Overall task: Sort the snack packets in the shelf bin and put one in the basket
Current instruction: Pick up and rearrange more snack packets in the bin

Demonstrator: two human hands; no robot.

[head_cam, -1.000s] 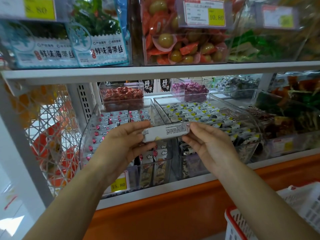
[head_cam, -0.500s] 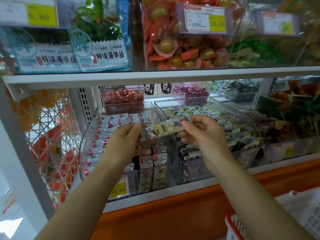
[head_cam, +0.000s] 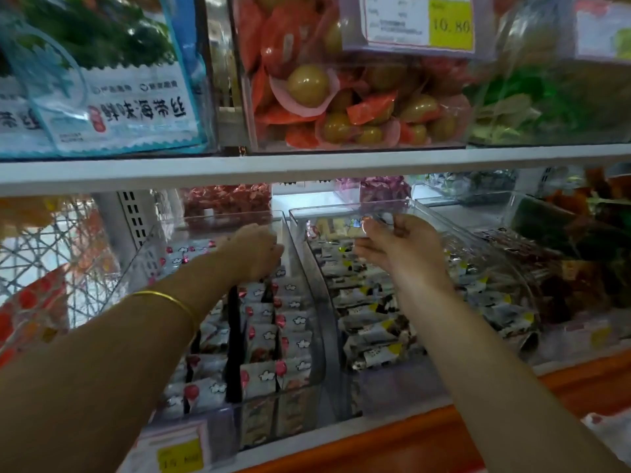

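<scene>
Store shelving, two tiers, dim light. Clear plastic bins sit side by side along the front edge of the lower shelf [head_cam: 307,436].

- Right hand [head_cam: 399,245]: raised over the back end of the right bin [head_cam: 348,205], thumb and fingers pinched on one snack packet [head_cam: 338,227]. Packet is held flat and lengthwise, clear of the bin's rim and of the heap beneath. Print is blurred, but it looks closer to the stock below it than to the neighbour's. Judgement: held high to clear the rim, about to be laid at the back of this bin.
- Left hand [head_cam: 254,254]: reaches into the left bin [head_cam: 235,215], back of hand toward the camera, fingers bent down among the packets near the wall shared by the two bins. Fingertips are hidden, so I cannot tell whether they grip anything. Thin gold bangle [head_cam: 167,298] on that forearm.
- Left bin holds balloon-print packets [head_cam: 273,370], stood in fairly neat rows. Right bin holds yellow-marked packets [head_cam: 372,332], lying looser and more jumbled.
- Yellow price label [head_cam: 181,457] on the left bin's front.
- Upper shelf [head_cam: 307,169] carries seaweed packs [head_cam: 129,110] at left and a bin of wrapped green fruit [head_cam: 341,107] at centre.

Judgement: sorting is under way, each hand working one bin. Basket cannot be made out for certain; nothing shows a packet placed in it yet.
</scene>
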